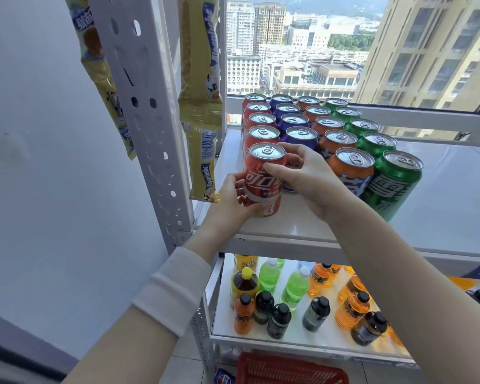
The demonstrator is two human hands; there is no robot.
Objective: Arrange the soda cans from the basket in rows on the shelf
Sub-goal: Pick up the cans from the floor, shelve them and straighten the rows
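Head view: the white shelf (441,206) carries cans in colour rows running back toward the window, and the red row (261,134) is on the left. To do this step well, seat the new can flat, in line with that row and close against its front can. The left hand (230,198) curls round the lower body of the red can (263,173). The right hand (311,178) pinches its upper side.

Red can (263,181) upright at shelf (441,203) front — heading the red row (261,120).
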